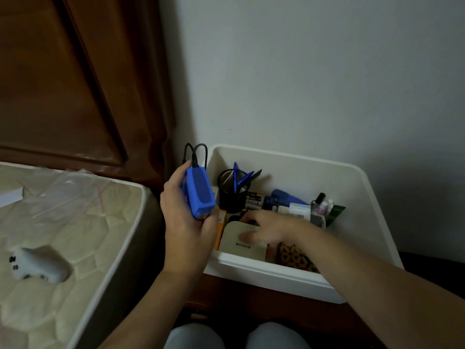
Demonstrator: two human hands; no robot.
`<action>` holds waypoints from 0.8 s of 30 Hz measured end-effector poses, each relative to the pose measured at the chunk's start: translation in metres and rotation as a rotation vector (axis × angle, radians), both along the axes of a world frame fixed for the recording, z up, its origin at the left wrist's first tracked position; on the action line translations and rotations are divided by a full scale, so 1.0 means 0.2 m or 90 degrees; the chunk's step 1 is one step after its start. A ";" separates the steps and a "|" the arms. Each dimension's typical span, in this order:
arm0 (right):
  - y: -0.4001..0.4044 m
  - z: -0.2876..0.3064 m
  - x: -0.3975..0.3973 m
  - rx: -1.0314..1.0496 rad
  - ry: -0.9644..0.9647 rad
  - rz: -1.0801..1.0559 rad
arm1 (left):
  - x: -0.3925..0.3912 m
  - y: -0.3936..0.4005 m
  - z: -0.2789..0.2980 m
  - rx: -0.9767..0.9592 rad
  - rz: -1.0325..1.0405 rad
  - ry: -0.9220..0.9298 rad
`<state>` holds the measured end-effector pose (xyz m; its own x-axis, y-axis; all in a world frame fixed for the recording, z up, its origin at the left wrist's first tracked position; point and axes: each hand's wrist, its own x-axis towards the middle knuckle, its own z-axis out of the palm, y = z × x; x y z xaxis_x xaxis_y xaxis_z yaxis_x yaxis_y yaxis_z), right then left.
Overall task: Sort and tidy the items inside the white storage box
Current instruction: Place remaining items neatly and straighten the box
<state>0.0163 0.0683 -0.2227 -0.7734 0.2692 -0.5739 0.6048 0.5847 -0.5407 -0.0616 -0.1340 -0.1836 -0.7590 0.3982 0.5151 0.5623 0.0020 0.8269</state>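
The white storage box [362, 202] stands against the wall. Above its left rim my left hand [185, 227] grips a blue device [200, 192] with black cable loops [196, 152] at its top. My right hand [261, 229] is inside the box, fingers spread over a cream flat box [231, 243]. A black mesh pen cup [231, 195] holds blue pens. Batteries [254, 199], a blue bottle [285, 196], small bottles [322, 206], an orange box [221, 222] and a patterned pouch [293, 256] also lie inside.
To the left lies a quilted mattress [75, 235] with a white game controller [37, 264] and clear plastic wrap [63, 190] on it. A dark wooden headboard [75, 84] rises behind. The box rests on a dark wooden surface [264, 306]. My knees [236, 336] show at the bottom.
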 end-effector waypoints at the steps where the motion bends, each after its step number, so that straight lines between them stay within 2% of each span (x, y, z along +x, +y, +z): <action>1: 0.00 -0.01 0.00 0.022 0.001 0.016 | 0.00 0.00 0.00 -0.002 0.003 0.012; 5: -0.04 -0.04 -0.02 0.104 0.016 0.077 | 0.02 0.00 0.01 -0.029 0.015 0.079; 9: -0.06 -0.04 -0.02 0.127 0.027 0.088 | 0.03 0.01 0.01 -0.126 -0.003 0.166; 12: -0.06 -0.03 0.00 0.117 0.037 0.070 | 0.04 0.02 0.01 -0.179 -0.012 0.196; 15: 0.00 0.04 0.06 0.059 0.078 -0.023 | 0.04 0.02 0.02 -0.190 -0.004 0.193; 16: 0.04 0.08 0.09 0.075 0.108 -0.057 | 0.04 0.02 0.02 -0.192 -0.002 0.192; 19: 0.17 0.16 0.21 0.275 0.123 -0.145 | 0.04 0.02 0.02 -0.216 -0.008 0.189; 22: 0.27 0.17 0.30 0.410 0.023 -0.179 | 0.04 0.02 0.02 -0.257 -0.029 0.229; 24: 0.27 0.14 0.32 0.396 -0.043 -0.172 | 0.04 0.03 0.03 -0.280 -0.043 0.232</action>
